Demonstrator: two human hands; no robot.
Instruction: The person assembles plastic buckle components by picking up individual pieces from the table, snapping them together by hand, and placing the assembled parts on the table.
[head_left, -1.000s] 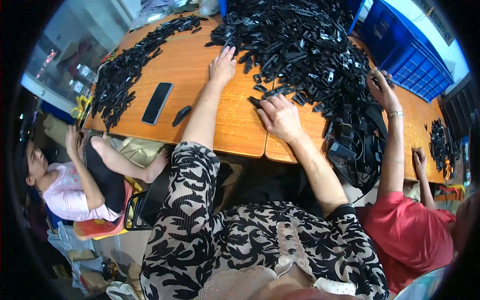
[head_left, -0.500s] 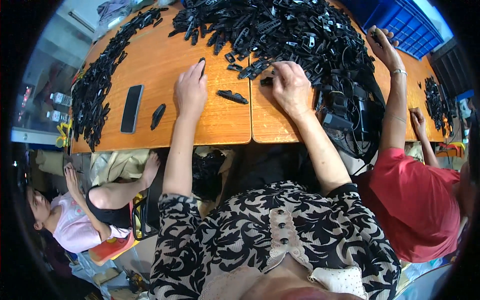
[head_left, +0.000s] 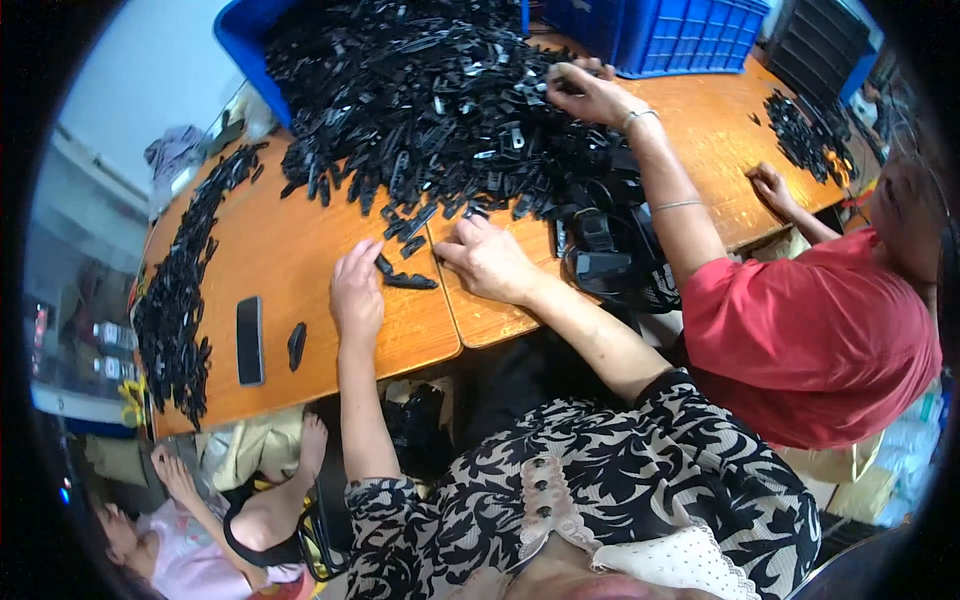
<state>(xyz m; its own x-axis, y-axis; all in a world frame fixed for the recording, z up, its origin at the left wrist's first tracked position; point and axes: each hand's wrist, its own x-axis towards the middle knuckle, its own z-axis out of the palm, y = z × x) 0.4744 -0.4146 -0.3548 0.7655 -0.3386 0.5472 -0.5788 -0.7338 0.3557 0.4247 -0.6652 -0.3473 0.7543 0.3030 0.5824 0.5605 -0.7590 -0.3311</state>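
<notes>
My left hand rests above the wooden table with fingers drawn together; a small black plastic clip shows at its fingertips. Just right of that lies a longer black clip on the tabletop. My right hand is by the near edge of a big heap of black plastic clips, its fingers bent down and closed. What it grips, if anything, is hidden under the fingers. Between my hands and the heap, a few loose clips lie on the wood.
A phone and a single black clip lie left of my left arm. Clips form a long row along the left edge. A co-worker's hand reaches over the heap from the right. Blue crates stand behind.
My view has turned, bringing more of the heap and blue crates in. My right hand has come closer to the left. The co-worker's hand now reaches over the heap.
</notes>
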